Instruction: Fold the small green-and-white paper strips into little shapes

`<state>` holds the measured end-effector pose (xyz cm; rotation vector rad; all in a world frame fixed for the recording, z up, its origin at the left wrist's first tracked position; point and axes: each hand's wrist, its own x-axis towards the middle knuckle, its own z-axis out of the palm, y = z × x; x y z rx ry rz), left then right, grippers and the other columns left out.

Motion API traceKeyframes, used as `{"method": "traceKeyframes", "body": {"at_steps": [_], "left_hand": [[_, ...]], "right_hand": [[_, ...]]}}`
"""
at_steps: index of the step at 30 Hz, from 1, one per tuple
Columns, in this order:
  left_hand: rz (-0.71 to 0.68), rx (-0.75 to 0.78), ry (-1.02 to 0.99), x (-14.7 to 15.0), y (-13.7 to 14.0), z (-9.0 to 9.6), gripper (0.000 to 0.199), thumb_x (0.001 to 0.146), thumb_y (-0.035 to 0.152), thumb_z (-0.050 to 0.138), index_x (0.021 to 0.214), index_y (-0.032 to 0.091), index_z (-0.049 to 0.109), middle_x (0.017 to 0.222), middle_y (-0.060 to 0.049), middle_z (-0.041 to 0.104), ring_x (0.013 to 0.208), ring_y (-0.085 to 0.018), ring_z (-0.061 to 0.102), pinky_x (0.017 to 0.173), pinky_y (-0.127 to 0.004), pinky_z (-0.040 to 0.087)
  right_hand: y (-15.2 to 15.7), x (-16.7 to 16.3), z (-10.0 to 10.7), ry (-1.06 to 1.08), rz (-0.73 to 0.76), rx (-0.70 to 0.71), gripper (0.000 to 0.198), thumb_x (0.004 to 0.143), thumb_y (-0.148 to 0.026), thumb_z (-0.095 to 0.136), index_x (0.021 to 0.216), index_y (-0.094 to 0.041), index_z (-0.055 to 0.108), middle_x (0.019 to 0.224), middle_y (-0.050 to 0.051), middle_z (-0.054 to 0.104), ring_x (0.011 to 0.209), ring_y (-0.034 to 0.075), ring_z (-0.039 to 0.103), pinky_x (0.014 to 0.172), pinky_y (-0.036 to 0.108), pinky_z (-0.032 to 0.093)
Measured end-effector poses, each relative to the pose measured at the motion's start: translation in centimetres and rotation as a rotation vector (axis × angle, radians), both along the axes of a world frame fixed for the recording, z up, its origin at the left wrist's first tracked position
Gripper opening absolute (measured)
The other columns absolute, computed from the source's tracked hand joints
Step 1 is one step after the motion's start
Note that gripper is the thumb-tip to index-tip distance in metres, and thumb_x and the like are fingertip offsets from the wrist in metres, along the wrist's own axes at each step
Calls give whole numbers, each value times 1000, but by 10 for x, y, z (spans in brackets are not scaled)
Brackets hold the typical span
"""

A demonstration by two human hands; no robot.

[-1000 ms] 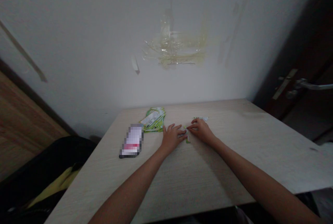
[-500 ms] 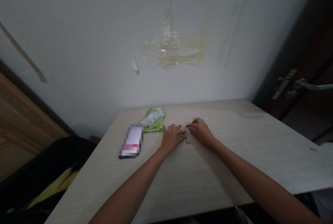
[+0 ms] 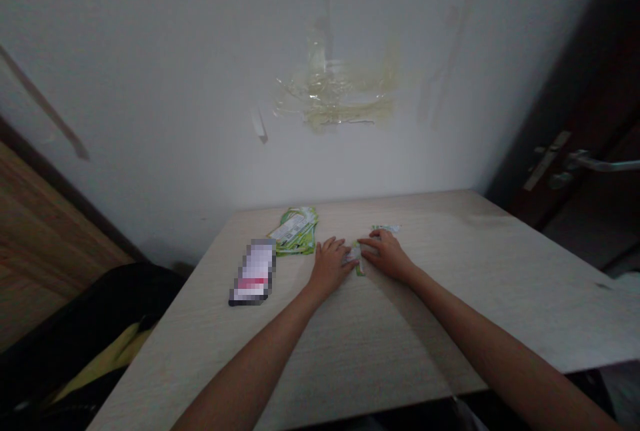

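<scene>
Between my two hands a small green and white piece of packaging [image 3: 359, 269] lies flat on the table, partly covered by fingers. My left hand [image 3: 330, 264] rests palm down with its fingers spread, its thumb side touching the piece's left edge. From the other side my right hand [image 3: 387, 254] lies on the table, fingers stretched out, fingertips at the piece's right edge. Just beyond the right hand is another green and white scrap [image 3: 389, 227]. Several green and white packets [image 3: 297, 231] lie overlapped to the left of my left hand.
A blurred-out phone-like object [image 3: 253, 272] lies left of the packets on the pale wooden table [image 3: 325, 364]. Behind rises a wall [image 3: 200, 84] with old clear tape [image 3: 340, 101]. A dark bag with yellow cloth [image 3: 113, 357] is at lower left; a door handle [image 3: 605, 165] is at right.
The fingers of my right hand have straightened and spread a little. My left fingers have drawn slightly left and up, baring more of the small piece. Packets and phone-like object stay put.
</scene>
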<state>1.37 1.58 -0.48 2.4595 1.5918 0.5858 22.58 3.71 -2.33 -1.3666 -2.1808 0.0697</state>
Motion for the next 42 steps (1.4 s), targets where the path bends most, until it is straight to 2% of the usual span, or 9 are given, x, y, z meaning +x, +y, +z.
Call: {"method": "traceKeyframes", "body": {"at_steps": [8,14,19,25,27,32,38,42], "left_hand": [[-22,34,-38,-1,0,-1,34,89,46,63,115,25,67,138,-7,58,138,-29,40,117,-56,25],[-18,27,-24,0,-2,1,33,89,43,62,118,27,64,139,-6,57,138,-27,38,117,-55,23],[14,17,0,1,-3,3,35,90,47,61,117,24,64,138,-6,57,137,-28,39,116,-53,24],[-4,23,-54,1,-2,4,30,89,42,63,112,22,65,136,-7,59,137,-28,40,117,-51,25],[-10,31,-66,1,-2,3,31,89,41,64,113,22,64,135,-8,60,137,-28,41,117,-52,25],[-34,81,-94,2,-1,1,32,89,40,63,114,20,61,130,-10,62,135,-29,43,115,-54,26],[-53,102,-120,1,-1,1,30,90,39,62,113,21,60,126,-9,63,133,-29,45,114,-54,27],[-55,146,-159,2,-2,1,37,91,39,60,123,22,56,128,-10,61,130,-27,47,114,-52,28]], "right_hand": [[3,3,-6,50,40,32,40,88,-38,63,127,-28,66,119,13,59,111,28,55,97,46,45],[9,6,-16,162,54,51,32,88,-38,63,113,-21,73,112,13,64,108,27,59,99,45,46],[6,6,-12,195,65,14,36,88,-38,63,120,-23,70,113,12,64,108,27,59,99,45,46],[5,7,-7,238,94,-6,42,87,-33,65,128,-23,65,113,13,65,107,26,59,99,44,46],[7,8,-9,255,81,7,38,86,-35,66,122,-22,69,111,13,66,106,27,60,98,45,46],[7,3,-14,294,100,32,16,84,-37,69,89,-25,79,103,10,70,101,26,63,96,44,46],[3,-2,-8,392,147,-10,13,83,-34,69,82,-24,78,100,9,72,98,25,65,95,43,46],[5,0,-3,479,134,-62,13,82,-32,68,79,-23,76,95,7,73,94,23,66,94,41,47]]}}
